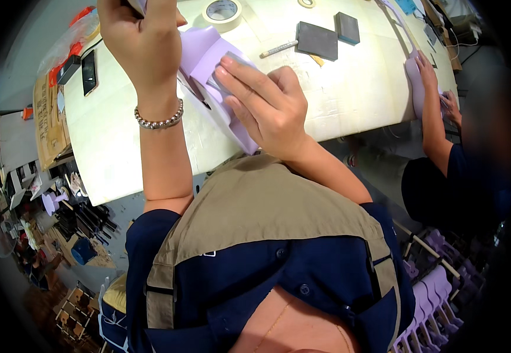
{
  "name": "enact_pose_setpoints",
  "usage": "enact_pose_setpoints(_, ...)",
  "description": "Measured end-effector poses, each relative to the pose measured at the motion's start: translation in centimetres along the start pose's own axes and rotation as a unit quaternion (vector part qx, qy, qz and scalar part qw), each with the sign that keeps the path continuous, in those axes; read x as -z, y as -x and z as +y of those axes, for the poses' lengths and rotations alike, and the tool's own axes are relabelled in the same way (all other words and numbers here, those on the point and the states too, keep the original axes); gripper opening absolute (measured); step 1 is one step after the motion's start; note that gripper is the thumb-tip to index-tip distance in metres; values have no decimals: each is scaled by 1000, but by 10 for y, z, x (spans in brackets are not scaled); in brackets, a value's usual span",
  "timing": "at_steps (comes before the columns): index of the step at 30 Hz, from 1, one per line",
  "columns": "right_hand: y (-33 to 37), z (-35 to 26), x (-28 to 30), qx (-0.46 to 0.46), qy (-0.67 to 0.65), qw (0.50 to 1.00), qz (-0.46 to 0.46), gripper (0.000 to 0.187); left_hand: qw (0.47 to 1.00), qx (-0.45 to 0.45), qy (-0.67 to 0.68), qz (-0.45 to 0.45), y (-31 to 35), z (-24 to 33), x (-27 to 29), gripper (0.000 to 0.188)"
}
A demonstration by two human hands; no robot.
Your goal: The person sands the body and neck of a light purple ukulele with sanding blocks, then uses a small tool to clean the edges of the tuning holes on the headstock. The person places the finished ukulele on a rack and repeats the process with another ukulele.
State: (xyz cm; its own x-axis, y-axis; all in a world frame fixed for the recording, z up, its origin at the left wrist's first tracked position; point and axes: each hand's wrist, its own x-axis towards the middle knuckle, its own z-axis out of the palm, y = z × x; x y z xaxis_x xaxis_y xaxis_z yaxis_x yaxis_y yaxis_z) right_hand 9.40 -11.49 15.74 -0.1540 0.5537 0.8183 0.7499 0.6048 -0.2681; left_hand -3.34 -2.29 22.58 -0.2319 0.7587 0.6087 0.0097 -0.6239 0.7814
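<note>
The purple piece (199,45) is at the worktop's (114,159) near edge, long axis slanting down-right toward your apron (267,206). Your right hand (272,109) touches it, two fingers together; whether they clamp, or your left hand (149,50) grips, I can't tell.

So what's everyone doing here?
A person is working on a purple piece at the near edge of the table. The fingers of the right hand lie flat on it; the left hand is raised beside it, its grip partly out of view. Tape and two dark blocks lie farther back. At right, a co-worker has both hands on another purple piece.
</note>
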Motion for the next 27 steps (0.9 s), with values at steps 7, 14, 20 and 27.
enact_pose_setpoints(7,27,0,30,-11,-33,999,2,27,1000,2,-11,1,-5,-4,5,24)
enact_pose_setpoints(14,13,-7,10,-13,-33,999,-31,26,1000,-1,-19,-16,-2,-3,4,25)
enact_pose_setpoints(20,50,5,37,-31,-53,998,-2,29,996,86,28,10,-27,-18,15,28)
enact_pose_setpoints(27,48,13,34,-71,-109,991,-35,33,971,228,47,55,-51,-89,52,31)
